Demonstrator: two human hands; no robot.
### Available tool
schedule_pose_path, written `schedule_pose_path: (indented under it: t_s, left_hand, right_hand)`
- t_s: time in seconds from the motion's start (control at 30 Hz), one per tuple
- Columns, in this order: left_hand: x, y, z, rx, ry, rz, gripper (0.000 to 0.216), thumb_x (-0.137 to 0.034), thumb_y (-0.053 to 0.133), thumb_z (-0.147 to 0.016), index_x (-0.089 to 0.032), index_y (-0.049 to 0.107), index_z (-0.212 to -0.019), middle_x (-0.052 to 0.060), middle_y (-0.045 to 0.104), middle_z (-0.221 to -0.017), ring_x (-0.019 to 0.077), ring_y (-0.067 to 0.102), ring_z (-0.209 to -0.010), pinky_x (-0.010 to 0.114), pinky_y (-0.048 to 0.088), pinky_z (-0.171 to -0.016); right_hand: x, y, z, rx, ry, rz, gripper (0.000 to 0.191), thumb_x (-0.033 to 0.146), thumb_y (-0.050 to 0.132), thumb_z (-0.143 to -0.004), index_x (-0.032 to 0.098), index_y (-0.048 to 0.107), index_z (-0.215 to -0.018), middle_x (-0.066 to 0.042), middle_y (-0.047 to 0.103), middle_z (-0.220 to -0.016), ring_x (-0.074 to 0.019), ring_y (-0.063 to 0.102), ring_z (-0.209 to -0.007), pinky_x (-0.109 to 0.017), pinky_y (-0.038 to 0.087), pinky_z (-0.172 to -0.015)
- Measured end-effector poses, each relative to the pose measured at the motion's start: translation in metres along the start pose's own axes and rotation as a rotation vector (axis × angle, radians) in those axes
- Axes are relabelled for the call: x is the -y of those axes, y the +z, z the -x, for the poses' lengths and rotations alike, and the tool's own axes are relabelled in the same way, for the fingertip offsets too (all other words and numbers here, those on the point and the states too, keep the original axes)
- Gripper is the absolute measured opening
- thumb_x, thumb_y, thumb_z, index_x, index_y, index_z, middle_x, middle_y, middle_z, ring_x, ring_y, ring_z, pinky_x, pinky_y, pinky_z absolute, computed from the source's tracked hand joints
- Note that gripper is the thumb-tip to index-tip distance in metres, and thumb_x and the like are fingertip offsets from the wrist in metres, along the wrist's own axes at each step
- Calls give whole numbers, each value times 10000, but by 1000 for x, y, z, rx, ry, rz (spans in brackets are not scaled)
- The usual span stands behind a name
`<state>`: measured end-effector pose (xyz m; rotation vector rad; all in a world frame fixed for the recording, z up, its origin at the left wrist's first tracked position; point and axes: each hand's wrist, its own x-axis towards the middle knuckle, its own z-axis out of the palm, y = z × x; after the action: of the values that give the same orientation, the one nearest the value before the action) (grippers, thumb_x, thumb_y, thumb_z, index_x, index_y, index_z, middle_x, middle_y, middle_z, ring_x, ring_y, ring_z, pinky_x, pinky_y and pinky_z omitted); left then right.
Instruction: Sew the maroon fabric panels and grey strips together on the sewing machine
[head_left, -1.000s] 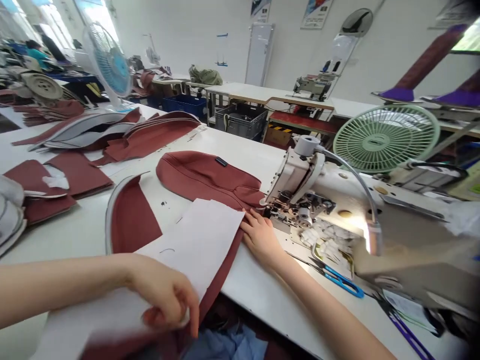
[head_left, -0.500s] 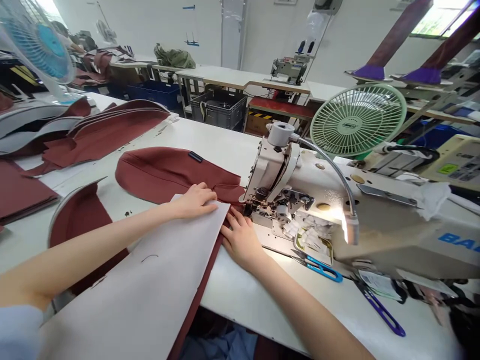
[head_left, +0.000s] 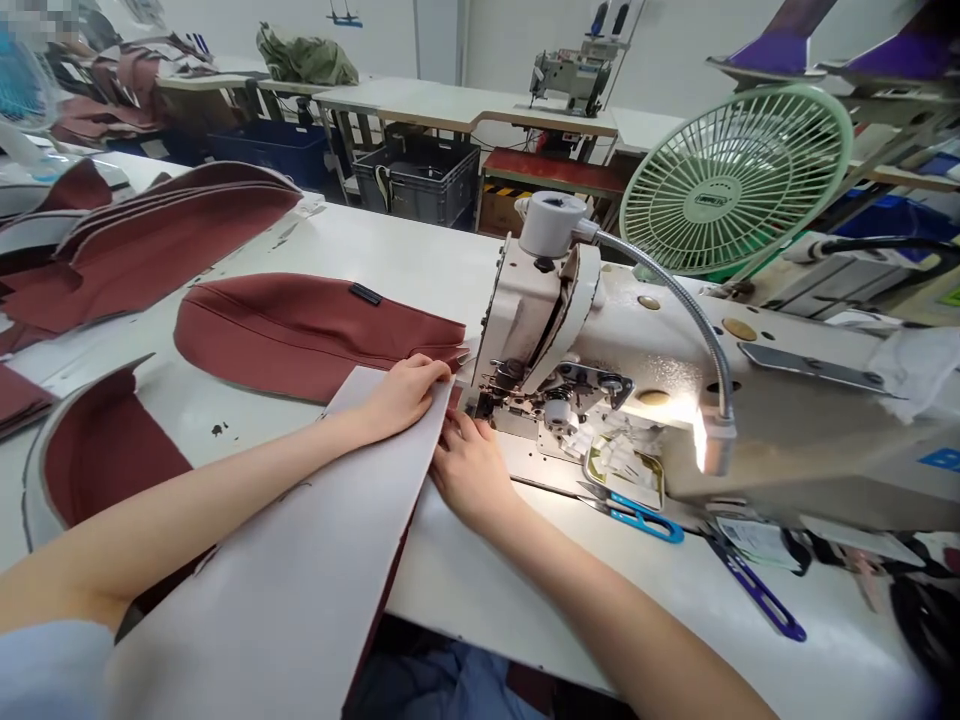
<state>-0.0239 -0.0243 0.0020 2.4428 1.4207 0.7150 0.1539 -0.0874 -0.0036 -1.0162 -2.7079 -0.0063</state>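
Observation:
A long pale grey sheet [head_left: 277, 570] lies across the table edge, with a strip of maroon fabric [head_left: 394, 570] showing under its right side. My left hand [head_left: 405, 398] is at the sheet's far end and holds it there. My right hand [head_left: 471, 472] grips the sheet's right edge, close to the sewing machine's presser foot [head_left: 499, 400]. Just beyond both hands lies a curved maroon fabric panel [head_left: 315, 335] with a small dark label, its tip reaching the presser foot. Another maroon panel [head_left: 105, 470] with a grey edge lies to the left of my left forearm.
An industrial sewing machine [head_left: 600, 350] with a gooseneck lamp [head_left: 712, 440] stands right. Blue-handled snips [head_left: 645, 522], a purple-handled tool [head_left: 757, 600] and a tray of white pieces [head_left: 622, 475] sit beside it. Maroon stacks [head_left: 142, 235] lie left; a green fan [head_left: 735, 180] stands behind.
My left hand has moved up from the sheet's near part to its far end, and the sheet now lies flatter. The view has swung, shifting the scene left and down.

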Motion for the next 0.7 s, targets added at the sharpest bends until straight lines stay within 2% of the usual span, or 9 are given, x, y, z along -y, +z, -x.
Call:
schedule_pose_path:
  t_s: [0.1, 0.23, 0.37, 0.5, 0.7]
  left_hand:
    - [3, -1, 2, -8, 31, 33, 306, -68, 427, -832, -200, 657, -984, 59, 682, -995, 203, 564, -983, 347, 488, -866]
    - [3, -11, 6, 79, 159, -43, 280, -210, 447, -924, -230, 702, -1036, 48, 704, -1084, 217, 541, -1031, 382, 458, -891]
    - [-2, -11, 12, 87, 166, -128, 292, -304, 426, -976, -250, 691, -1086, 40, 680, -1177, 227, 525, -1087, 411, 404, -909]
    - [-12, -1, 12, 68, 141, -96, 287, -257, 406, -987, -243, 671, -1098, 24, 675, -1183, 218, 517, -1090, 391, 390, -884]
    - [-20, 6, 6, 100, 174, -119, 304, -164, 436, -937, -273, 697, -1049, 14, 687, -1133, 229, 508, -1056, 390, 382, -852]
  right_hand:
    - [1, 0, 0, 28, 10, -5, 222, 240, 516, -933, 169, 723, -968, -145, 669, -1051, -312, 445, -1149, -397, 370, -816]
    - [1, 2, -1, 54, 24, -22, 187, 235, 559, -903, 169, 727, -952, -133, 677, -971, -313, 457, -1110, -395, 382, -813]
    - [0, -2, 2, 58, -1, -6, 185, 203, 550, -898, 163, 718, -965, -128, 675, -988, -301, 473, -1081, -389, 400, -814]
    - [-3, -11, 15, 95, -38, 20, 168, 171, 562, -875, 147, 717, -934, -138, 666, -954, -301, 477, -1064, -396, 410, -844]
    - [-8, -16, 33, 108, -34, 58, 199, 156, 525, -888, 156, 696, -991, -160, 647, -1083, -313, 450, -1161, -400, 417, -868]
